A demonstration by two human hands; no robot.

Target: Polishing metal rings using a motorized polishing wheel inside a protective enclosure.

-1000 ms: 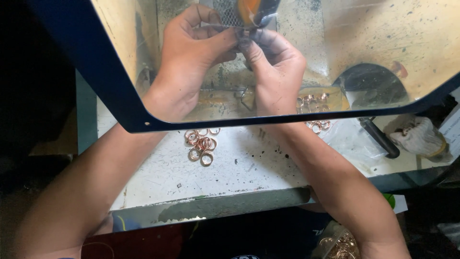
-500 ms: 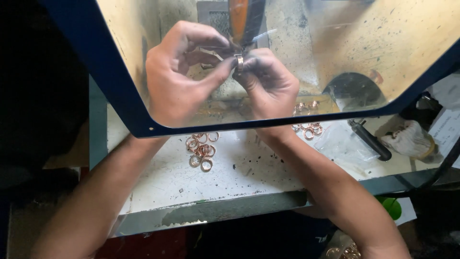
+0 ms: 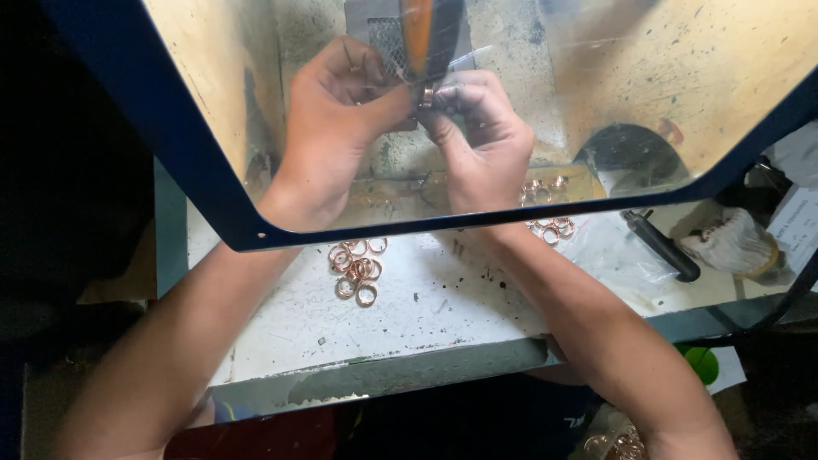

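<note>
Behind a clear shield with a dark blue frame [image 3: 213,204], my left hand [image 3: 332,128] and my right hand [image 3: 481,140] meet fingertip to fingertip. Together they pinch a small copper ring [image 3: 427,94] held against an orange wheel [image 3: 417,34] hanging from above. A grey mesh guard [image 3: 383,38] sits behind the wheel. On the white worktop lie a pile of several copper rings [image 3: 356,266] below my left wrist and another pile of rings [image 3: 550,223] by my right wrist.
A black-handled tool [image 3: 660,244] lies on clear plastic at the right, beside a crumpled rag [image 3: 728,243]. A dark round opening [image 3: 635,162] shows behind the shield. More copper rings [image 3: 618,443] sit low at the right, near a green object [image 3: 700,362].
Both hands have kept the ring at the wheel; the view has shifted slightly, so the hands sit a little higher and more central than a second ago.
</note>
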